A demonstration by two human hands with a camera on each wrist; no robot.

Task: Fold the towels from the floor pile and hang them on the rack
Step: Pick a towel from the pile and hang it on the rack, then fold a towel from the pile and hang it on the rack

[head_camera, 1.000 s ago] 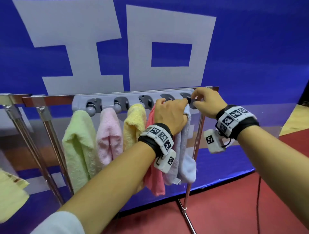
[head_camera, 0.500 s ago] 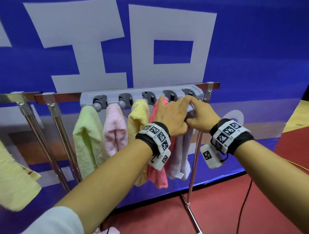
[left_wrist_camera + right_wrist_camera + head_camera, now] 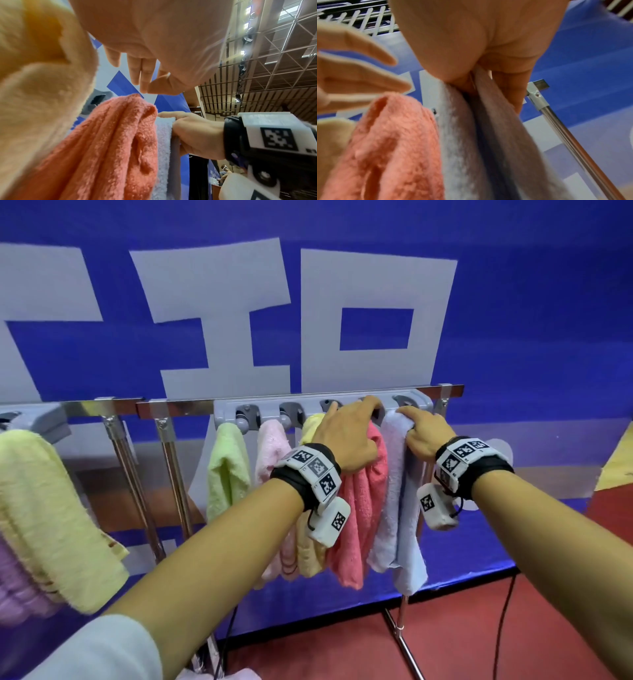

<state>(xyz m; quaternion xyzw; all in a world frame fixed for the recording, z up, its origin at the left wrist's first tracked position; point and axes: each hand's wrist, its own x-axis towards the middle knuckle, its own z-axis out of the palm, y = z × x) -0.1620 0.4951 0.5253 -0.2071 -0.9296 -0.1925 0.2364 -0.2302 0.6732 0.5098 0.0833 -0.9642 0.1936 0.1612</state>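
Pale lavender towel (image 3: 394, 494) folded over rack (image 3: 322, 409), rightmost, touching coral towel (image 3: 363, 508)

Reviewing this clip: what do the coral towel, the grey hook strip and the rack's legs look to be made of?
Coral towel: terry cloth, going by its fuzzy looped pile and soft folds.
Grey hook strip: probably moulded plastic; matt, uniform grey, rounded edges.
Rack legs: metal tube, likely chromed or polished steel; mirror-like reflections.

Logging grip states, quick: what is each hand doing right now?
Left hand: open, fingers over the coral towel.
Right hand: pinching the top of the lavender towel.
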